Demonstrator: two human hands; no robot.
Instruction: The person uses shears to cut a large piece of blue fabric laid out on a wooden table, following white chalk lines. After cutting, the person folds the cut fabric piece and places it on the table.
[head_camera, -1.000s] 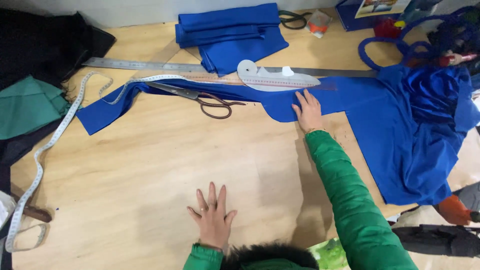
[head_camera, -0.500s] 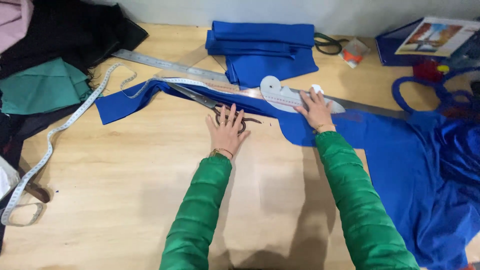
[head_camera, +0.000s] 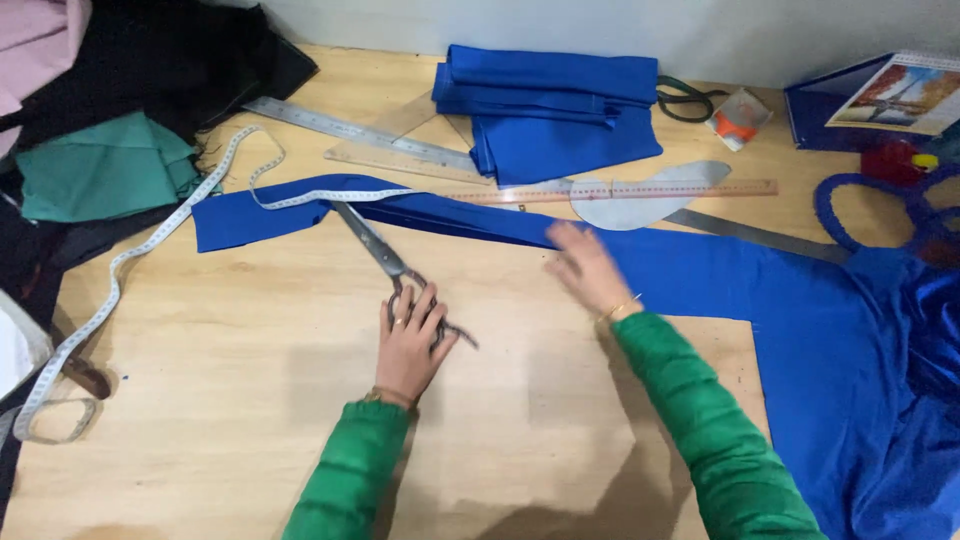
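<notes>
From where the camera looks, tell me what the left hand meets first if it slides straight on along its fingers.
The left hand already rests on the scissors' handles; further on, likely the blue fabric strip.

We see a folded stack of blue cloth at the far edge of the desk, a steel ruler beside it, a white tape measure trailing left, teal fabric nearby, and a clear curved template.
</notes>
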